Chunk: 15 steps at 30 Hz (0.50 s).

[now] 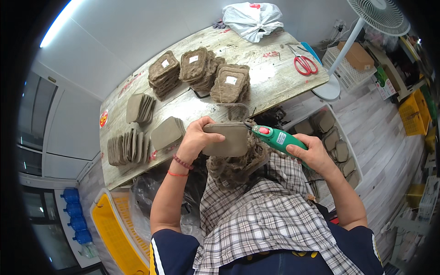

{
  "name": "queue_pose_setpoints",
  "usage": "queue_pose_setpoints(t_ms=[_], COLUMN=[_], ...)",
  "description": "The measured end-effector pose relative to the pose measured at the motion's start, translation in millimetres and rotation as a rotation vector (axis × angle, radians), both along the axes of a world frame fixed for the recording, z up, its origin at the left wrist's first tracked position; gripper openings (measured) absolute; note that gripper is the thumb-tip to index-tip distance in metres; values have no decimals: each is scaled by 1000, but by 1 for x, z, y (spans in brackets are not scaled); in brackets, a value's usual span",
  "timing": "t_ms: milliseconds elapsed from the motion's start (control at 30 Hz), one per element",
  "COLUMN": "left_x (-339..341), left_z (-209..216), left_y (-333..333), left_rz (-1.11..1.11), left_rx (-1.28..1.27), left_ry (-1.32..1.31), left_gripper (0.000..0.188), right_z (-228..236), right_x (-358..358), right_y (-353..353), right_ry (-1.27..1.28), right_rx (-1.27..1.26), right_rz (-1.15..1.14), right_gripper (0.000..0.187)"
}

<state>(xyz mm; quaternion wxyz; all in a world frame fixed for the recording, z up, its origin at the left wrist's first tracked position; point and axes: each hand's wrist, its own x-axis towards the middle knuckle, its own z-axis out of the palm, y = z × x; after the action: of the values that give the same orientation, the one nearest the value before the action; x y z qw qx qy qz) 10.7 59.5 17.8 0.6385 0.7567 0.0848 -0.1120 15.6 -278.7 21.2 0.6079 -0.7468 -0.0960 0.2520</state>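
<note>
My left hand (201, 138) grips a grey-brown pad (231, 140) with rounded corners, thumb on its face and fingers behind. In my right hand (311, 151) is a green handheld electric cutter (279, 138) with a red button. Its dark tip meets the pad's upper right edge; the blade itself is too small to make out. Below the pad, a heap of fuzzy brown trimmings (229, 172) lies over my checked apron (256, 211). Smooth-edged pads (167, 133) stand and lie in stacks on the table beside my left hand.
Shaggy-edged stacks (192, 64) with white labels sit farther back on the worn table (270, 85). Red-handled scissors (305, 65) and a white plastic bag (254, 20) lie there too. A bin of pads (337, 146) is at right, a yellow basket (114, 229) at left, a fan (348, 43) behind.
</note>
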Motion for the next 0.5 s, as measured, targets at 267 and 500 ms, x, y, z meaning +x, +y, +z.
queue_pose_setpoints(t_ms=[267,500], left_x=[-11,-8], left_z=[9,8], left_y=[-3,-14], left_rz=[125,9], left_rx=[-215,-133], left_ry=[21,51], left_gripper=[19,19], right_z=[0,1], right_x=[2,2], right_y=[1,9], right_ry=[-18,-150], right_rx=[-30,-64], right_rz=[75,109], right_gripper=[43,39])
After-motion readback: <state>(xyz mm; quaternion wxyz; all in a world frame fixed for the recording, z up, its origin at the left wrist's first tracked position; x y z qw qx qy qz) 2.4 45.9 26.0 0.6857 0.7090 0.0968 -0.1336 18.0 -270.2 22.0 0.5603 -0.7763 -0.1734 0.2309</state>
